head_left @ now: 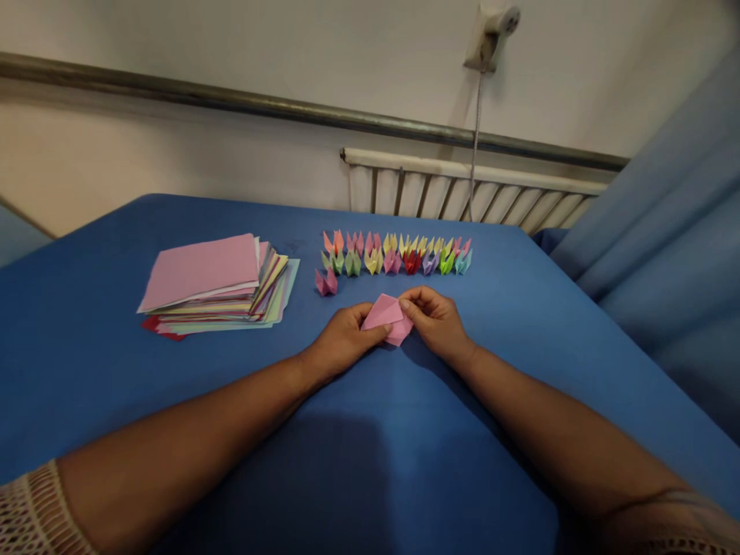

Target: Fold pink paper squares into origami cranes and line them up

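A partly folded piece of pink origami paper (384,310) is held between my two hands, just above the blue table. My left hand (342,333) grips its left side, with the thumb lying across the lower front. At the upper right edge, my right hand (435,314) pinches the paper between thumb and fingers. Creases and a raised flap show on the paper; its underside is hidden. Beyond my hands stand rows of small folded paper cranes (392,262) in several colours, and a single pink crane (326,282) sits in front of them at the left.
A loose stack of coloured paper sheets (202,266) lies to the left on the blue table cover (370,478). Behind the table are a metal rail (289,109), a white radiator (439,171) and a wall socket with a cord (484,42). A blue curtain (664,208) hangs at the right.
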{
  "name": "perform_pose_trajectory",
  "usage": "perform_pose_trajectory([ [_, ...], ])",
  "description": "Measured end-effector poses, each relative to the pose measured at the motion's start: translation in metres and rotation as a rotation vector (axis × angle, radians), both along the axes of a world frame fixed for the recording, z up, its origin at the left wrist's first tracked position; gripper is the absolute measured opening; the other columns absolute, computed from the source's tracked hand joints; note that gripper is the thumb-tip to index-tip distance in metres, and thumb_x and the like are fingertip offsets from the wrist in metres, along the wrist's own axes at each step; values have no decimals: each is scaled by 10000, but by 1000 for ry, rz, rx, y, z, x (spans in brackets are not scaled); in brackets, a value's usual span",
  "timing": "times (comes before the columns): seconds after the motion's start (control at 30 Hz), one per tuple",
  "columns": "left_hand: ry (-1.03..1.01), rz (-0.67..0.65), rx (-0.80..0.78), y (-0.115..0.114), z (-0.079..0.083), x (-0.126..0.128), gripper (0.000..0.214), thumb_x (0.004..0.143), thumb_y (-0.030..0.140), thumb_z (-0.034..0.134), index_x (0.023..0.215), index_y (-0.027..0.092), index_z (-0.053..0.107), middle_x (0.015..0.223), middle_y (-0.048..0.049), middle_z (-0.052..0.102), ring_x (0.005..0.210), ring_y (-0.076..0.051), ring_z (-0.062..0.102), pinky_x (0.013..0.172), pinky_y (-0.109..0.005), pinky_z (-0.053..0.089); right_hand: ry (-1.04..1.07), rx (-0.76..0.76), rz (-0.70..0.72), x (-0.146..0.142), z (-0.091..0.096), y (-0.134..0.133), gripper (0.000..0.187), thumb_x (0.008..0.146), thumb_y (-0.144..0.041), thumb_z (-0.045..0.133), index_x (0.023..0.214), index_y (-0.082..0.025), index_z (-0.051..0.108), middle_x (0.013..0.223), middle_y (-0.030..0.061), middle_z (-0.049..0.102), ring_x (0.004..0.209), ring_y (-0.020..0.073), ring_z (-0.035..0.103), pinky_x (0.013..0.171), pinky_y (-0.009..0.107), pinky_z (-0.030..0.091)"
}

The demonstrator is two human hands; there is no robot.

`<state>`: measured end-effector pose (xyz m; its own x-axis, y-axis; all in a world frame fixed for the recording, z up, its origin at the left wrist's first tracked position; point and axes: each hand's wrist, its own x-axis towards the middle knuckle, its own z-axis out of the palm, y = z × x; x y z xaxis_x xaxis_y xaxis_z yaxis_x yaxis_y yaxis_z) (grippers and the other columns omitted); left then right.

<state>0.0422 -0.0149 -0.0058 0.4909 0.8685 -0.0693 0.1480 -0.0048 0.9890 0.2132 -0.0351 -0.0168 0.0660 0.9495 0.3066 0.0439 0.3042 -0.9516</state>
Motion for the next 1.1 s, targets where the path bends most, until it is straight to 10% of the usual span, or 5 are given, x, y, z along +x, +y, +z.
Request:
perform_pose_trajectory([
  [0.43, -76, 68, -106, -3, 10, 1, 365, 799, 480, 577, 812, 124, 655, 726, -48, 653, 640, -145, 598, 629, -271, 485, 82, -170, 201, 6, 0, 2, 272, 699, -406, 730, 821, -188, 623, 706, -22, 610, 605, 104, 524, 577, 245, 426],
  [0.77, 112, -125, -11, -3, 10, -3, 228, 728, 365, 654, 713, 137, 647, 607, 24, 566, 548, -92, 498, 544, -218, 391, 243, -201, 63, 4, 0, 5, 305, 622, -392, 790, 721, -191, 583, 646, -41, 608, 556, 90, 511, 558, 235, 422],
  [1.1, -103, 163, -58, 4, 17, -2, 255, 656, 335, 741, 699, 148, 573, 610, 24, 553, 531, -82, 479, 506, -206, 362, 99, -190, 222, 2, -4, 1, 295, 657, -371, 770, 823, -195, 602, 716, -26, 630, 611, 104, 564, 595, 251, 452],
])
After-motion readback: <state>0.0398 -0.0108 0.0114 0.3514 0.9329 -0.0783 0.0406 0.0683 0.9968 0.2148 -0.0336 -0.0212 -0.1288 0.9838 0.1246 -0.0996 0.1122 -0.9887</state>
